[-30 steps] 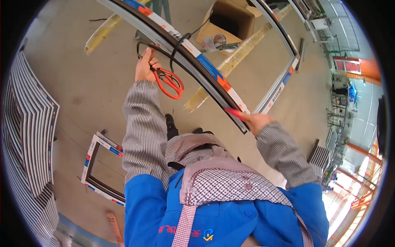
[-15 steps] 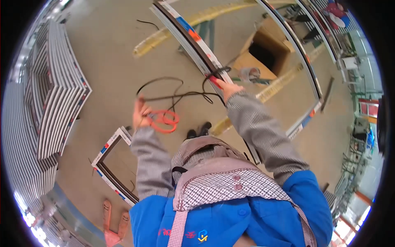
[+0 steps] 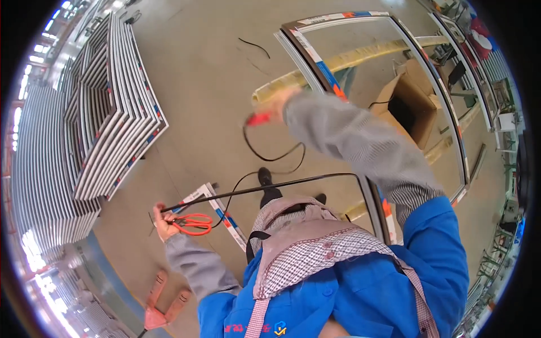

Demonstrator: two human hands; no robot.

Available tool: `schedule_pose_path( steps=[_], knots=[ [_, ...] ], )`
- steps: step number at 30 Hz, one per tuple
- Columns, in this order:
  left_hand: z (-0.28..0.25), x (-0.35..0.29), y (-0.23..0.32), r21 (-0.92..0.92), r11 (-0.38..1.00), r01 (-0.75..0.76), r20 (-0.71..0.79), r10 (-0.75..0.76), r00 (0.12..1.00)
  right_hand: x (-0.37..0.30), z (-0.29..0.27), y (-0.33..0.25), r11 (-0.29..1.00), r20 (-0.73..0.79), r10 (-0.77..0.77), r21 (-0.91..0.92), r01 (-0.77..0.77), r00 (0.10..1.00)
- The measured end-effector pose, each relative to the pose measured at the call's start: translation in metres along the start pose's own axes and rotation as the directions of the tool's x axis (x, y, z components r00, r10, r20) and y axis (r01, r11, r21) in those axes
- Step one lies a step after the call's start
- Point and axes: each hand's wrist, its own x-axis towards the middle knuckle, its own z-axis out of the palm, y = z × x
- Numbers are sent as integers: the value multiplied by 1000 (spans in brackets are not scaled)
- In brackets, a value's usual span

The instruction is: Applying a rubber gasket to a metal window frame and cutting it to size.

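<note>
Left hand (image 3: 164, 226): grip clamped on red-handled scissors (image 3: 194, 224) and a black strip (image 3: 282, 185); strip runs across to the near part of a large frame (image 3: 313, 53). Right hand (image 3: 280, 105), farther out, blurred: grip closed on a red tool (image 3: 259, 118). Beyond, through the frame's opening: open cardboard box (image 3: 426, 115), interior dark, contents indistinct.

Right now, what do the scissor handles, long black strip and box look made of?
Scissor handles: probably plastic, smooth-looking orange-red loops. Strip: likely rubber or soft plastic; smooth-looking black, bowing gently away from the left hand. Box: apparently cardboard, matte brown with open flaps.
</note>
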Motion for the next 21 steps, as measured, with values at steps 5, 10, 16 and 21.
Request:
schedule_pose_path(
  steps=[5,10,16,21],
  knots=[
    [160,27,-3,138,988,66,303,-106,947,98,-99,125,722,-610,453,-176,-669,650],
    [270,53,1,268,962,-55,599,-122,791,15,-119,196,376,-325,902,915,-148,285],
    [410,66,-36,330,937,-113,780,-203,592,-175,52,143,619,-485,762,739,-265,429],
    [509,93,-86,425,904,48,747,-380,546,-255,138,20,716,-293,698,295,-633,653]
  ],
)
